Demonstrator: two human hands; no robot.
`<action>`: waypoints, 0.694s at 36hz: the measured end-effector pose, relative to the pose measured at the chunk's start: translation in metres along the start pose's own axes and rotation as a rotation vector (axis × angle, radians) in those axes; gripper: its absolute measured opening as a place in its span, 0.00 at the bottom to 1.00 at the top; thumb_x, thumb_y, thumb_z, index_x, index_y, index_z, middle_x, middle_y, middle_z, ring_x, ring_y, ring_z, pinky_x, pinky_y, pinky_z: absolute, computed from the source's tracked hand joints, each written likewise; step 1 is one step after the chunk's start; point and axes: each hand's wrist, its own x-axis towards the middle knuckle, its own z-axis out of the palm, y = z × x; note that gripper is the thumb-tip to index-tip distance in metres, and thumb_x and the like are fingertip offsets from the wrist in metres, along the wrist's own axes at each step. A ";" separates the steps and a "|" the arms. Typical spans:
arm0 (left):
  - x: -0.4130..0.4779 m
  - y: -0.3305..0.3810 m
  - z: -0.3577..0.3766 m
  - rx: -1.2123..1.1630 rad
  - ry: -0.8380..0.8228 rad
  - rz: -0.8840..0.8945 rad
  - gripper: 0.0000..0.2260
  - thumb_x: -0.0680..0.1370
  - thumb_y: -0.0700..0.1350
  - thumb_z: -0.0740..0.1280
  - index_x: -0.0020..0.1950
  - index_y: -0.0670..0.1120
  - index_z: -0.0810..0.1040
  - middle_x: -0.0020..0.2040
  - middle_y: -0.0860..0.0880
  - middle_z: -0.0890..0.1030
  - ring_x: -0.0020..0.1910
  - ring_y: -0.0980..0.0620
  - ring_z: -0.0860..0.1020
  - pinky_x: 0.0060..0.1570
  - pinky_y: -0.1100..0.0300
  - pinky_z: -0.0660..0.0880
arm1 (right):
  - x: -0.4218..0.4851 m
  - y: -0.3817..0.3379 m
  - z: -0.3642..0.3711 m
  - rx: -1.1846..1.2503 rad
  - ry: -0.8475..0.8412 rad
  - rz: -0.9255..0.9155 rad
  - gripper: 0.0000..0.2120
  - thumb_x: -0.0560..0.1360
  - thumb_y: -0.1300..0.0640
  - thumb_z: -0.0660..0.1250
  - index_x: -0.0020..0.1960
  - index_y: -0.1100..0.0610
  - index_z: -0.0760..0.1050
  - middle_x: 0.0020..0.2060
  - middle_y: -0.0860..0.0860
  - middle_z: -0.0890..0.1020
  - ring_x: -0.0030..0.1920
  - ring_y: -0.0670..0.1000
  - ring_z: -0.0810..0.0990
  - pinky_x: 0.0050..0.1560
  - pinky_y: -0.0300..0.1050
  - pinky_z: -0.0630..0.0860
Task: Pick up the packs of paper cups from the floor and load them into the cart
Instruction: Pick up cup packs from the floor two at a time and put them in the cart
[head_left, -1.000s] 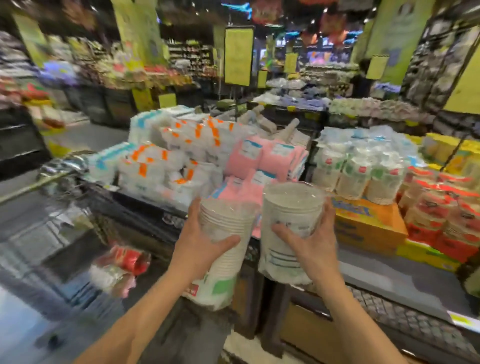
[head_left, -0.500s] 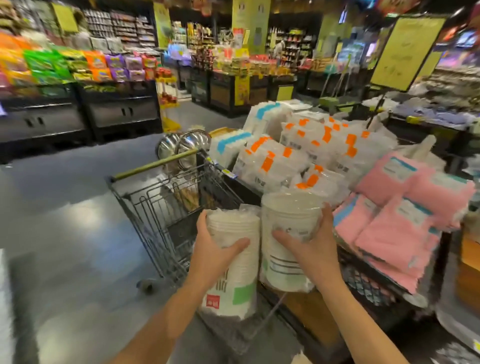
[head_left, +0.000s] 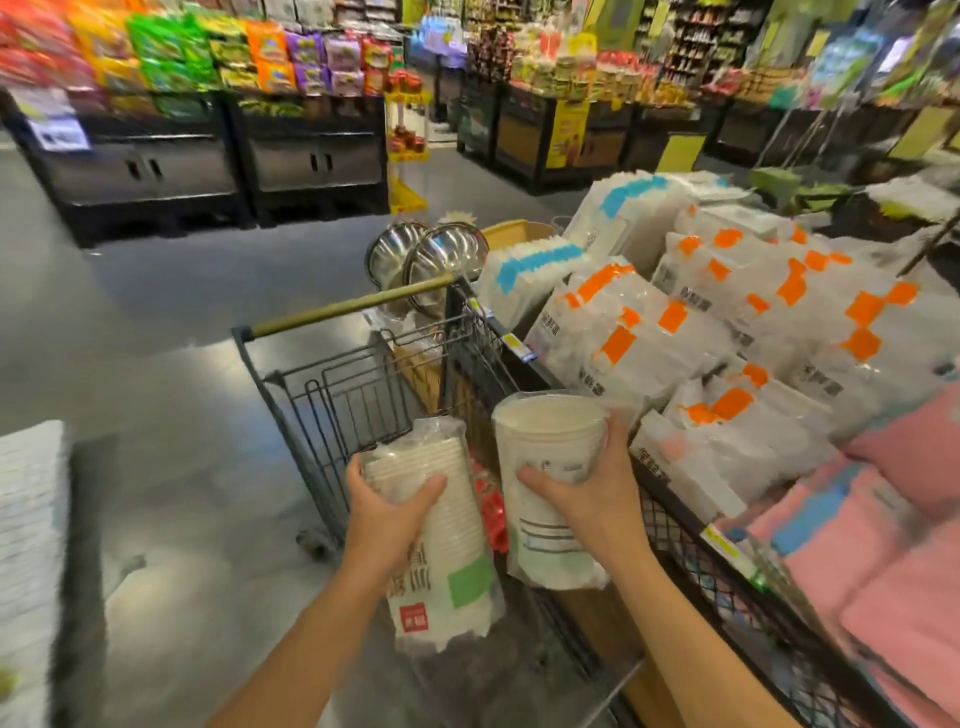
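My left hand (head_left: 387, 514) grips a plastic-wrapped pack of white paper cups (head_left: 447, 561) with a green and a red label, held upright and tilted slightly. My right hand (head_left: 592, 499) holds a second wrapped pack of paper cups (head_left: 550, 452), its top facing me. Both packs hover above the near end of a dark wire shopping cart (head_left: 332, 395) with a yellowish handle bar (head_left: 353, 306). Something red (head_left: 493, 514) shows inside the cart behind the packs.
A display bin (head_left: 691, 540) with a mesh front stands right of the cart, piled with orange-marked white packs (head_left: 639, 332) and pink packs (head_left: 878, 545). Steel bowls (head_left: 431, 254) sit beyond the cart. Dark shelf units (head_left: 218, 166) line the far side of the grey floor (head_left: 156, 364). A white stack (head_left: 31, 545) is at left.
My view has swung left, from the display to the cart. Both hands kept their packs and now hold them over the cart's near end.
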 end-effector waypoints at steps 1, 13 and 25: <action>0.008 -0.003 0.004 -0.011 0.028 -0.017 0.49 0.61 0.63 0.81 0.74 0.65 0.54 0.62 0.54 0.73 0.55 0.55 0.77 0.61 0.45 0.77 | 0.011 0.005 0.004 -0.010 -0.016 0.001 0.50 0.59 0.39 0.85 0.74 0.40 0.62 0.65 0.42 0.76 0.67 0.46 0.76 0.67 0.55 0.76; 0.113 -0.058 0.044 -0.029 0.250 -0.283 0.54 0.68 0.53 0.82 0.81 0.57 0.46 0.75 0.43 0.67 0.70 0.39 0.71 0.70 0.41 0.70 | 0.114 0.072 0.089 -0.208 -0.285 0.184 0.58 0.58 0.38 0.83 0.79 0.46 0.56 0.68 0.49 0.76 0.69 0.52 0.75 0.67 0.60 0.75; 0.269 -0.165 0.049 0.178 0.426 -0.670 0.55 0.68 0.57 0.80 0.82 0.56 0.45 0.77 0.35 0.63 0.73 0.33 0.67 0.70 0.40 0.67 | 0.218 0.175 0.238 -0.560 -0.504 0.476 0.62 0.64 0.34 0.78 0.82 0.41 0.39 0.76 0.53 0.63 0.74 0.59 0.68 0.66 0.62 0.72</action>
